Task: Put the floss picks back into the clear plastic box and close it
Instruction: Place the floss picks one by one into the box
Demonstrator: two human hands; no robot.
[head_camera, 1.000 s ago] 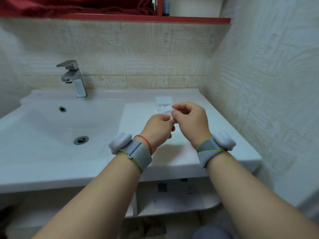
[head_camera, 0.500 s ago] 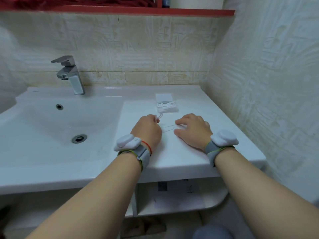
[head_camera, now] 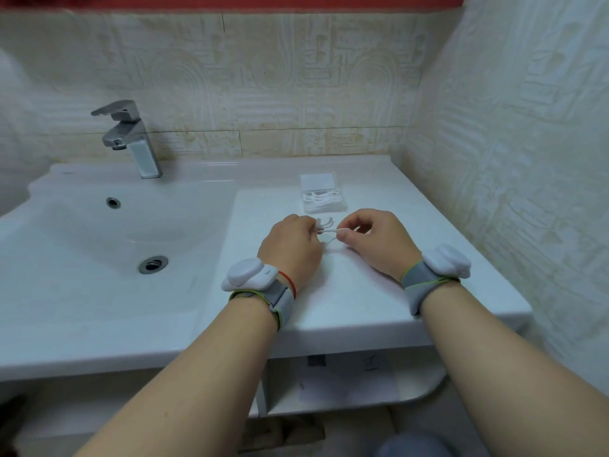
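Observation:
The clear plastic box [head_camera: 322, 200] lies open on the white counter [head_camera: 362, 291], its lid folded back toward the wall and several white floss picks inside. Just in front of it, my left hand [head_camera: 291, 249] holds a few white floss picks [head_camera: 324, 225] whose curved heads stick out past the fingers. My right hand [head_camera: 372, 240] pinches the end of one floss pick [head_camera: 342, 230] between thumb and forefinger, right beside the left hand's bunch. Both hands hover low over the counter, a hand's width short of the box.
A white sink basin [head_camera: 115, 258] with a drain [head_camera: 153, 262] fills the left side, and a chrome faucet [head_camera: 131, 140] stands behind it. Tiled walls close in at the back and right. An open shelf [head_camera: 346, 390] sits below the counter.
My right hand, flat on the counter half a second ago, has lifted with a pick pinched in it and moved toward the left hand's bunch. Both hands were raised together a second ago.

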